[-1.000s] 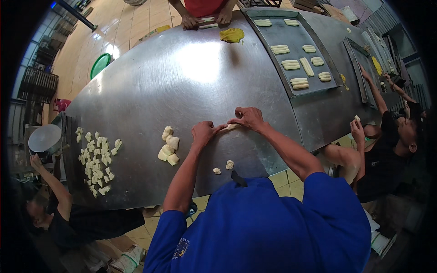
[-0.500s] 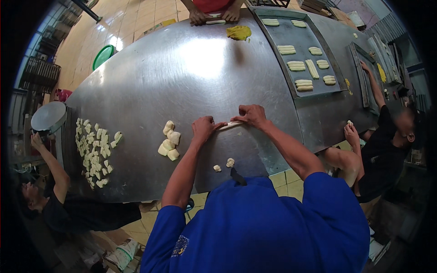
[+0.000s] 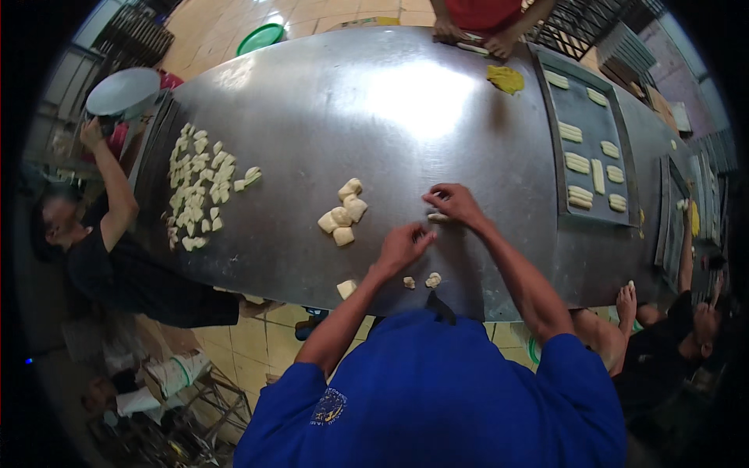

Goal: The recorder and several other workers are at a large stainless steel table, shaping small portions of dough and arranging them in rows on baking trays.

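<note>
Pressing dough piece on steel table, right hand grip holding it, left hand loosely curled beside.

The broad steel table looks smooth and brushed, glaring under the light. Left of both hands, the pale soft dough lumps are matt; beyond the right hand, the dark metal baking tray looks dull.

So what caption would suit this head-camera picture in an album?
Both hands, left hand and right hand, press a small dough piece on a steel table.
</note>
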Motion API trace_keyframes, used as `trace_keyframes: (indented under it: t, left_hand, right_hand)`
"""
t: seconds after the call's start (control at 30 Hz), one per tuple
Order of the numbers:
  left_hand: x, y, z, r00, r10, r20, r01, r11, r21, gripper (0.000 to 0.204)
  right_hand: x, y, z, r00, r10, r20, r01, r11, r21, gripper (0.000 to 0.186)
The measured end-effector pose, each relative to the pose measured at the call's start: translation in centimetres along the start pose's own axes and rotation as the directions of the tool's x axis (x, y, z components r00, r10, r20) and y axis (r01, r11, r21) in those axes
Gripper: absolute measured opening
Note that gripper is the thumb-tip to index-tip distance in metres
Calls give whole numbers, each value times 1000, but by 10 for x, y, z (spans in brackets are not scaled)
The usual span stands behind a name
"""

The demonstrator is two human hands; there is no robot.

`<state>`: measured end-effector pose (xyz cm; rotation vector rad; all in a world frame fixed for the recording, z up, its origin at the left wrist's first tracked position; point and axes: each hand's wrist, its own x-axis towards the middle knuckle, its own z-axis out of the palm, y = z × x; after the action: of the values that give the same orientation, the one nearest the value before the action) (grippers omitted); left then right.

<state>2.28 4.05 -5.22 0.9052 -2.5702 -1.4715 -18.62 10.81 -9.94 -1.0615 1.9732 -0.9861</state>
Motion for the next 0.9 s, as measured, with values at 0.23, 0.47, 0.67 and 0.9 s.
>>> trace_keyframes:
  t: [0.23, 0.47, 0.67, 0.9]
  left_hand:
    - [-68, -60, -53, 847, -30, -532, 41, 999, 10, 24]
    - [-21, -129, -114, 923, 154, -354, 39, 874, 483, 40]
    - [-5, -141, -99, 961, 66, -270, 95, 835, 542, 44]
    - [-5, -105, -95, 880, 72, -469, 90, 945, 313, 44]
  right_hand:
    - [31, -98, 130, 946, -301, 118, 322, 902, -287, 50]
    - [9, -111, 131, 960, -176, 218, 236, 927, -292, 24]
    - [-56, -66, 55, 994, -17, 111, 34, 989, -145, 22]
    - [-49, -49, 70, 988, -151, -37, 131, 936, -327, 25]
